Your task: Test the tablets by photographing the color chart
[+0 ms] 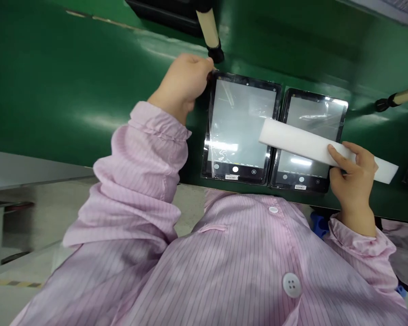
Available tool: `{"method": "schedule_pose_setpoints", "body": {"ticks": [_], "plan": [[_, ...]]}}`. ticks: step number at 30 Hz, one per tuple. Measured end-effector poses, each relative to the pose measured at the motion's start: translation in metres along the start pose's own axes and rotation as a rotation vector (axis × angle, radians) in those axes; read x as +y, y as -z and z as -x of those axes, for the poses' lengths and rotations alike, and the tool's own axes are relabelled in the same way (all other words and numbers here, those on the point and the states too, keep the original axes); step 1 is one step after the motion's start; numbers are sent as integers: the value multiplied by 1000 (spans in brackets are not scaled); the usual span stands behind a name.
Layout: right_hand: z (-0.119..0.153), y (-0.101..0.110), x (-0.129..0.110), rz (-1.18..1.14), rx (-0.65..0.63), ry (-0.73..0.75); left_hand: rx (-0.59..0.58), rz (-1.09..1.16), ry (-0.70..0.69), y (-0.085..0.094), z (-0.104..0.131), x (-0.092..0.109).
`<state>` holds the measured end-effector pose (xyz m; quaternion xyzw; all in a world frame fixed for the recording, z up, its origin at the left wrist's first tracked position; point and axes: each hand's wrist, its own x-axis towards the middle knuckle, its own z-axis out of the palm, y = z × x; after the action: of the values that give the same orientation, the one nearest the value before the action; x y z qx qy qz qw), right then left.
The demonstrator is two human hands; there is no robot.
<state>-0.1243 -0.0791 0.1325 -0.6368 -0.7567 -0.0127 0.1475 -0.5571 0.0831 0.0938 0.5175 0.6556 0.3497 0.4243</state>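
Observation:
Two tablets lie side by side on the green table, the left tablet [243, 122] and the right tablet [309, 115], both with lit, pale camera screens. My left hand [187, 83] is closed in a pinch at the left tablet's upper left corner. Between its fingertips is the edge of a clear protective film [212, 136], which shows creases and glare over that screen. My right hand [355, 176] grips a white foam strip [295, 140], fingers on top. The strip slants across the right tablet, and its left end overlaps the left tablet's right edge.
The green table [71, 90] has its near edge against my body. A tan post with a black foot [209, 29] stands just beyond the left tablet, beside a black box [166, 16]. Another such post [406, 95] is at the right.

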Motion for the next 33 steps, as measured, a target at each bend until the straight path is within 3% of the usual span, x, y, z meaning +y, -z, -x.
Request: {"method": "schedule_pose_setpoints", "body": {"ticks": [3, 6, 12, 15, 19, 20, 22, 24, 28, 30, 33], "plan": [[2, -3, -3, -16, 15, -4, -28, -106, 99, -1, -4, 17], [3, -4, -6, -36, 28, 8, -12, -105, 85, -3, -1, 21], [13, 5, 2, -35, 24, 81, 4, -67, 99, 7, 32, -7], [19, 10, 11, -28, 41, 115, 93, 11, 156, 17, 74, -23], [16, 16, 14, -35, 53, 158, 152, 29, 358, 31, 155, -42], [14, 17, 14, -37, 48, 167, 104, 4, 404, 32, 177, -47], [7, 18, 12, -38, 41, 182, -123, 1, 520, 28, 218, -56], [0, 18, 11, -34, 30, 190, -192, 183, 607, 15, 252, -62], [-13, 16, 12, -33, 4, 204, 56, 588, 657, -22, 287, -61], [-17, 13, 13, -43, 1, 217, 148, 675, 612, -33, 288, -56], [-19, 9, 13, -59, 4, 216, 227, 749, 495, -33, 273, -49]]}}
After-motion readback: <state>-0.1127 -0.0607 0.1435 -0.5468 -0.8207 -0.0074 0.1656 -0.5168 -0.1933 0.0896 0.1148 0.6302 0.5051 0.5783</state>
